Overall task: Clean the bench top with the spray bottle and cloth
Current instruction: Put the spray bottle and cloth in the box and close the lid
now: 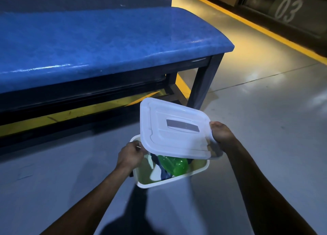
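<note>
Spray bottle: light, smooth plastic (likely slippery); grip its neck.
Cloth: soft, limp; pinch it.
Right hand: grasping lid.
Left hand: clenched on tub rim.

We see the bench only in part: the frame's left edge cuts it off. The lifted lid covers the far half of the tub, so we see just the base end of the green bottle and cannot make out its spray head. Beside it the cloth is a dark, blurred bundle. The right hand's fingers vanish under the lid. Both forearms run off the bottom edge.
</note>
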Motion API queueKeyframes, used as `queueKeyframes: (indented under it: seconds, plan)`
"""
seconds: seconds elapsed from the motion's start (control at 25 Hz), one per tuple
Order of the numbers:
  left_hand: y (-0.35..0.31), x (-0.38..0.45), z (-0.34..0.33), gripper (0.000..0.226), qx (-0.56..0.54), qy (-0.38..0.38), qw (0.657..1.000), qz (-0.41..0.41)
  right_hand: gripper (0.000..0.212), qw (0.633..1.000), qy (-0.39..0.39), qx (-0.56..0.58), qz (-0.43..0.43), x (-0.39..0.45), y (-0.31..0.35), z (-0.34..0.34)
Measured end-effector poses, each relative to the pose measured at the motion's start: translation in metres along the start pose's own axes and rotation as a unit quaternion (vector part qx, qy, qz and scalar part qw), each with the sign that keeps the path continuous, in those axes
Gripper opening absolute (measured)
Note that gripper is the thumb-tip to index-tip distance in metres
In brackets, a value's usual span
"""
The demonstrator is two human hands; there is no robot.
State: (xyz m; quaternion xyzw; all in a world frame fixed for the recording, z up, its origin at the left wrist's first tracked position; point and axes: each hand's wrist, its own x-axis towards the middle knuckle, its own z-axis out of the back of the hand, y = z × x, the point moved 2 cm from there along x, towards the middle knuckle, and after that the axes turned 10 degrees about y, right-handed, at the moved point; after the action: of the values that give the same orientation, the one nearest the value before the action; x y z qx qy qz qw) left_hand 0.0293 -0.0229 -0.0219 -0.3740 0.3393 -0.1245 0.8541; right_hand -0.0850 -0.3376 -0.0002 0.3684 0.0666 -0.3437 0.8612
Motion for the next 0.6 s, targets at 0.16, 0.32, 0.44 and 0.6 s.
queueKeyframes:
  seconds: [0.16,0.32,0.44,0.6]
  plan:
    - [-0.004,-0.009,0.003,0.025,0.188,-0.033,0.982,-0.009,0.034,1.0,-0.009,-0.023,0.007,-0.005,0.006,0.004]
    - [0.018,0.003,0.015,0.036,0.201,0.02,0.977,-0.072,0.028,0.999,0.009,-0.036,-0.002,-0.008,0.01,0.012]
    - [0.031,0.007,0.029,0.092,0.145,0.006,0.986,-0.087,0.025,0.997,0.023,-0.069,0.019,-0.008,0.009,0.011]
    - [0.024,-0.011,0.045,0.095,-0.218,-0.015,0.976,0.012,0.036,0.996,-0.048,0.074,-0.015,-0.006,0.002,-0.012]
